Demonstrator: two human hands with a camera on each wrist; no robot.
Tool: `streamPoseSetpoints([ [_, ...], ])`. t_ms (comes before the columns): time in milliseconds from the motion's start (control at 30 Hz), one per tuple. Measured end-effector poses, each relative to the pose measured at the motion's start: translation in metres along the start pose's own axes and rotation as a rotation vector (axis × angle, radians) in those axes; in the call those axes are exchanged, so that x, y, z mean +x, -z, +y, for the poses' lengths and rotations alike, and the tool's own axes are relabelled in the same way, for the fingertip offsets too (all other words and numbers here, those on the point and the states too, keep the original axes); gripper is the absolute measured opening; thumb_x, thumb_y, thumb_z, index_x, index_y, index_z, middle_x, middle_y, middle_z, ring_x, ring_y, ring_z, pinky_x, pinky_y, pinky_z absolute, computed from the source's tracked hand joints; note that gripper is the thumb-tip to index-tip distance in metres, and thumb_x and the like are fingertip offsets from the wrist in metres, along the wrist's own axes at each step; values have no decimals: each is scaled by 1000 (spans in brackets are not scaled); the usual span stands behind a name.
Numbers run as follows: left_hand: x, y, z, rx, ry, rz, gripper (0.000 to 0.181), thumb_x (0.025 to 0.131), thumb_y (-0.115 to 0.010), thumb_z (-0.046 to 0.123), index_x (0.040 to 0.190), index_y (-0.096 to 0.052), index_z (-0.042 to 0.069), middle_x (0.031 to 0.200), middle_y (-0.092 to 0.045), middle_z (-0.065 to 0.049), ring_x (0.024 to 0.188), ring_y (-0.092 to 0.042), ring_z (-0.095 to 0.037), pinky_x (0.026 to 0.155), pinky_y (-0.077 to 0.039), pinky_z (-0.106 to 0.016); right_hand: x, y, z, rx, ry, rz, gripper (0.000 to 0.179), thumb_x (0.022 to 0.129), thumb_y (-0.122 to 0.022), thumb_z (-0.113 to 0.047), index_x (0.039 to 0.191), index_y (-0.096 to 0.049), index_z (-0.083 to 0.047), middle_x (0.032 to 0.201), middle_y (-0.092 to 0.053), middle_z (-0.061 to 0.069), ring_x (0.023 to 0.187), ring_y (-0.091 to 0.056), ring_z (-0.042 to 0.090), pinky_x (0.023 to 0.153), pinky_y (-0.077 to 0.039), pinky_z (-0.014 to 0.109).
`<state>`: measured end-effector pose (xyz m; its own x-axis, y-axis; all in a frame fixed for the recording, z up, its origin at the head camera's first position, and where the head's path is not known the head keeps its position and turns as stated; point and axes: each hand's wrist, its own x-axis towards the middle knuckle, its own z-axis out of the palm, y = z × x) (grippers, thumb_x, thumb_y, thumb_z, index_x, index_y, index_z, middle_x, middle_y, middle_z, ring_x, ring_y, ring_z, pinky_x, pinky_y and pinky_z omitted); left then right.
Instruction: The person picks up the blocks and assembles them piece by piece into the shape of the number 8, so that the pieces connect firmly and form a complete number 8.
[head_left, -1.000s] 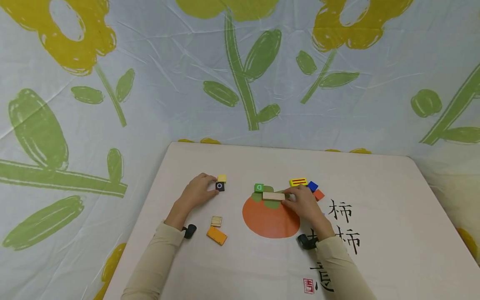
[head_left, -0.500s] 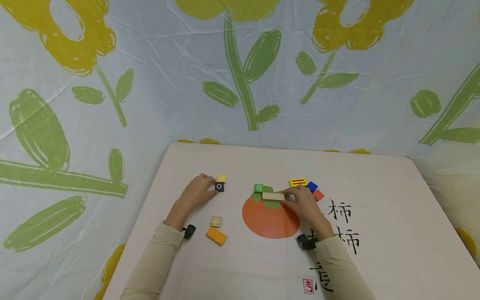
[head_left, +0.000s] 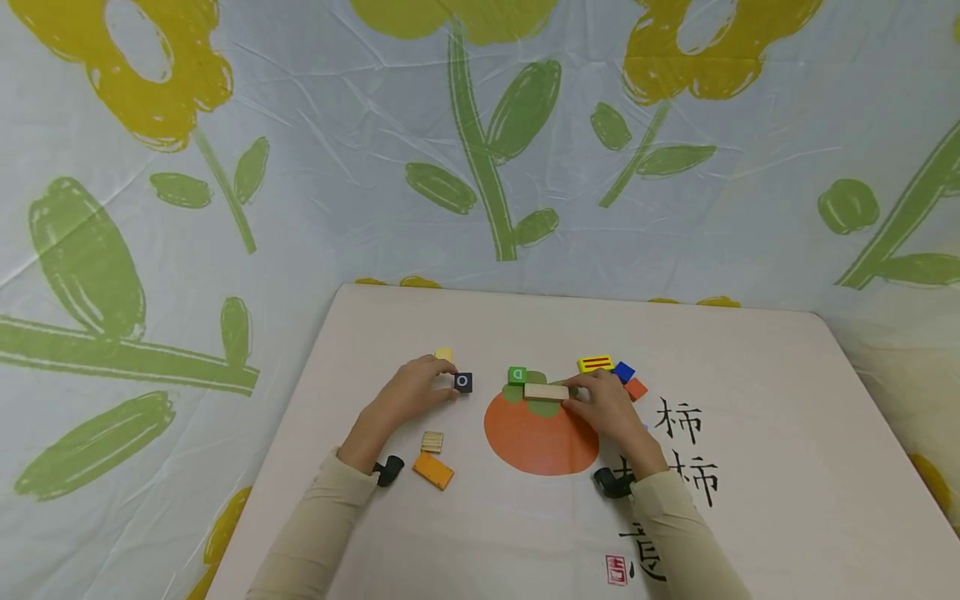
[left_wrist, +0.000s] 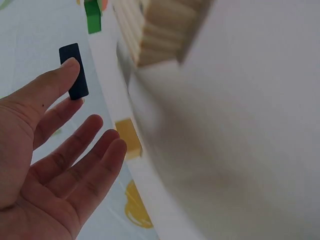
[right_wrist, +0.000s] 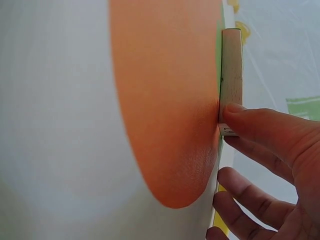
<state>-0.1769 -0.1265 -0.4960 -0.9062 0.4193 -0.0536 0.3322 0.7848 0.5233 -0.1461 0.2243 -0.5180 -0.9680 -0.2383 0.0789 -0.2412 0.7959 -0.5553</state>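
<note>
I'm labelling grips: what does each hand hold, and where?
Left hand: the black block, by its left side. Right hand: the long wooden block, by its right end.

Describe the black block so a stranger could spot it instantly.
On the pale table, find the big orange fruit print. Just left of its top in the head view, the left hand pinches the black block. Its dark face with a white ring sets it apart from the yellow block and green block nearby.
</note>
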Motion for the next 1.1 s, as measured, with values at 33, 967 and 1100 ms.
streamPoseSetpoints([
  [33,1,-2,3,-5,-11,-7,35,90,-78,29,121,-69,15,122,-65,-5,113,-60,-23,96,-47,-41,0,0,0,1,2,0,27,85,-81,-16,109,-76,-6,104,-66,11,101,-54,32,84,-42,48],
  [967,26,-51,60,291,-187,-92,39,93,-71,43,122,-68,18,119,-63,-5,103,-59,-23,81,-53,-37,1,-1,-1,-15,-16,-2,28,85,-81,-17,110,-76,-6,102,-64,10,98,-53,30,79,-42,44],
  [1100,22,-54,64,321,-182,-69,40,93,-70,45,123,-67,19,121,-61,-6,107,-57,-26,79,-53,-39,1,0,0,-17,-14,5,27,85,-82,-17,109,-76,-6,101,-64,10,98,-53,30,80,-42,44],
])
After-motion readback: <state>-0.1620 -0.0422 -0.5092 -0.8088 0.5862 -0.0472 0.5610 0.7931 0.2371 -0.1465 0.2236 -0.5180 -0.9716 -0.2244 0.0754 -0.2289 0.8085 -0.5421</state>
